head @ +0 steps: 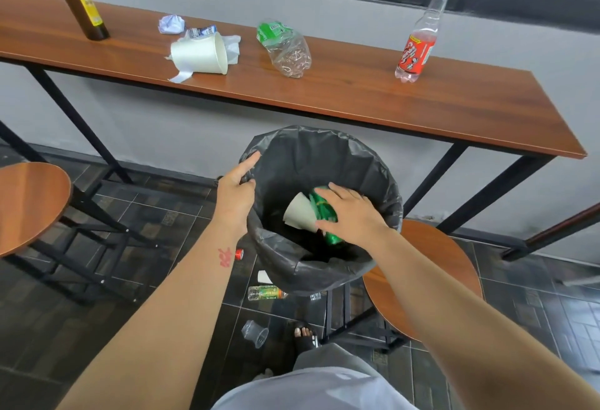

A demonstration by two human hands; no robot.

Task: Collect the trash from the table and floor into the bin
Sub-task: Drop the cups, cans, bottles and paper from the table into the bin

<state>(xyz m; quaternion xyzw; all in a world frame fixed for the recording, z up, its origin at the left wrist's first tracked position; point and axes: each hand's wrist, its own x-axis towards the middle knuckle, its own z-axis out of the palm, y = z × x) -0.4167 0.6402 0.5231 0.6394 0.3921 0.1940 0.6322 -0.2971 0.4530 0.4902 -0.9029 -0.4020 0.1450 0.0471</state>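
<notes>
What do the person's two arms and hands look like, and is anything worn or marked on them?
Both arms are bare up to the edge of the picture: no sleeves, gloves, watch or rings can be seen. The left hand has one marking behind it, a red, blurred stamp or tattoo on the forearm near the wrist; its shape cannot be read. The right hand and its forearm carry no marking.

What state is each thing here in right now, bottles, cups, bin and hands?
Brown bottle: upright, capped.
Red-label bottle: upright, uncapped.
Green-label bottle: lying, crushed.
Paper cup: tipped over.
Bin: open, bag-lined.
Left hand: gripping the bin rim.
Right hand: holding green can and white cup over the bin.
</notes>
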